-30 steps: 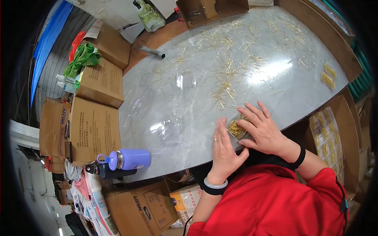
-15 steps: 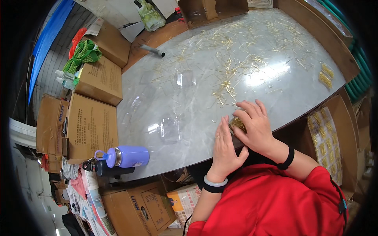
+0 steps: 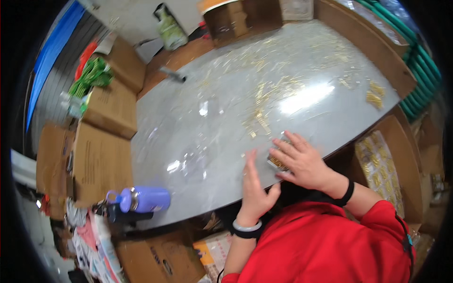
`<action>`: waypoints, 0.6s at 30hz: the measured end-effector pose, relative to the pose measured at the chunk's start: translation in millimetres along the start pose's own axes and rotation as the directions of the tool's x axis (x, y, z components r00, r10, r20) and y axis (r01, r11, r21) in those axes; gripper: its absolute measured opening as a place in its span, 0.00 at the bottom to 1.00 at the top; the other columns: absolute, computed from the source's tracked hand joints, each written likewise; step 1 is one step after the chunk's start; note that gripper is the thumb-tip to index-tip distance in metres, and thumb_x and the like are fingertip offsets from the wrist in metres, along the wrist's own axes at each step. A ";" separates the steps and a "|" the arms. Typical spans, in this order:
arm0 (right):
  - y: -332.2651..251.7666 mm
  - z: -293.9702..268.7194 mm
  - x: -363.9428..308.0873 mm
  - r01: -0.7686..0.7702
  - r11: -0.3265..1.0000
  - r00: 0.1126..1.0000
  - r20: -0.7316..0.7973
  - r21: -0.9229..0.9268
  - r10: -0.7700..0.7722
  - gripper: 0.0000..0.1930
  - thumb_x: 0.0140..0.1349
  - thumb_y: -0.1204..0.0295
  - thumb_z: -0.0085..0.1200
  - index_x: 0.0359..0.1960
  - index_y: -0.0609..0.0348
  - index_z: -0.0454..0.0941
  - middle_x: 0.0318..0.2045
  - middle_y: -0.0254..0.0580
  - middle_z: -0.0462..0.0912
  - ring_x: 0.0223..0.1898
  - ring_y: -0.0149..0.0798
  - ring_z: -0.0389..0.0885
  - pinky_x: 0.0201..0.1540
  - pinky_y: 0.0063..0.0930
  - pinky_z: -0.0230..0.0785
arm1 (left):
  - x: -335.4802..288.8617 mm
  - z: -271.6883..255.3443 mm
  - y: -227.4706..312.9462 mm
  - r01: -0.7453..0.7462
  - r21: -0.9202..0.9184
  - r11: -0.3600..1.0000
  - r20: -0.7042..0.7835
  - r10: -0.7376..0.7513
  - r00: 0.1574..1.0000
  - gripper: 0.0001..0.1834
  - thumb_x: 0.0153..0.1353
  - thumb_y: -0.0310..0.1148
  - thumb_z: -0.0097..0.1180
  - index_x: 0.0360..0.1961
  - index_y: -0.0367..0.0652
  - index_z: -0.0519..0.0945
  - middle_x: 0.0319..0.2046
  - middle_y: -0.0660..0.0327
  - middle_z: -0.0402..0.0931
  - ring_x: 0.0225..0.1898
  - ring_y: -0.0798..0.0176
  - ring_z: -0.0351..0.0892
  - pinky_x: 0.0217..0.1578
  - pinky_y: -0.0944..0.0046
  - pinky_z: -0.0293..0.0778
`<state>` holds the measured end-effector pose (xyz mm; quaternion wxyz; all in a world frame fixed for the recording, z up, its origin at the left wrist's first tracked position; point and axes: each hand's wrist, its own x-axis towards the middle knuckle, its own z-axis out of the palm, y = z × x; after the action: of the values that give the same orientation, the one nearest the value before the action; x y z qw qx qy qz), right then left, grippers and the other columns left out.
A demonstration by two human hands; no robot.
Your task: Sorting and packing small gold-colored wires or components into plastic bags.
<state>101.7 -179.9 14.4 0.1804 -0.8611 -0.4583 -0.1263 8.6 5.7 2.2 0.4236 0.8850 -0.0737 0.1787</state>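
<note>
A small clear plastic box filled with gold wire hooks (image 3: 277, 163) sits at the near edge of the grey table. My right hand (image 3: 304, 162) is curled over it, fingers across the top and thumb on the near side, so much of it is hidden. Just left of the box is my left hand (image 3: 257, 188), its fingers stretched and the thumb apart, with nothing in it. Loose gold wire hooks (image 3: 262, 101) lie scattered beyond both hands. Clear plastic pieces (image 3: 188, 165), blurred and hard to make out, lie on the table to the left.
A purple bottle (image 3: 150, 198) lies on its side at the table's left edge, near cardboard boxes (image 3: 101, 158). Two gold bundles (image 3: 375, 96) are at the right. An open carton (image 3: 408, 174) beside the table holds packs of gold pieces (image 3: 379, 165). A grey tube (image 3: 173, 74) lies far left.
The whole view has shifted and blurred slightly. My left hand has drawn a little away from the box, while my right hand stays over it; more of the box's clear edge shows.
</note>
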 end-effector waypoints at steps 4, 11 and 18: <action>11.6 -8.8 -12.0 -0.204 0.975 0.979 -0.049 -0.093 0.200 0.31 0.61 0.52 0.61 0.64 0.53 0.74 0.69 0.47 0.68 0.72 0.59 0.59 0.74 0.57 0.49 | -5.5 0.3 -8.7 0.018 -0.017 1.000 -0.048 -0.019 0.999 0.57 0.50 0.26 0.62 0.76 0.29 0.40 0.71 0.35 0.57 0.71 0.34 0.57 0.71 0.44 0.53; 122.3 -44.3 -74.2 -0.721 0.581 0.691 -0.329 -0.377 0.644 0.32 0.68 0.53 0.53 0.67 0.61 0.68 0.72 0.49 0.63 0.76 0.54 0.51 0.76 0.63 0.34 | -1.1 4.8 5.5 0.067 -0.040 0.997 -0.049 -0.069 0.996 0.55 0.49 0.23 0.56 0.77 0.31 0.40 0.72 0.37 0.56 0.73 0.37 0.59 0.72 0.49 0.54; 187.0 -56.7 -73.6 -0.821 0.418 0.555 -0.367 -0.390 0.747 0.34 0.70 0.52 0.51 0.68 0.64 0.65 0.71 0.54 0.64 0.73 0.56 0.57 0.74 0.52 0.47 | -3.5 3.9 2.1 0.057 0.027 0.998 -0.090 -0.054 0.995 0.54 0.49 0.23 0.58 0.76 0.29 0.44 0.70 0.38 0.60 0.70 0.37 0.62 0.70 0.49 0.57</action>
<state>214.6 -355.1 1.0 0.0091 -0.9767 0.0638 -0.2046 5.8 1.2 0.2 0.4181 0.8841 -0.0275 0.2070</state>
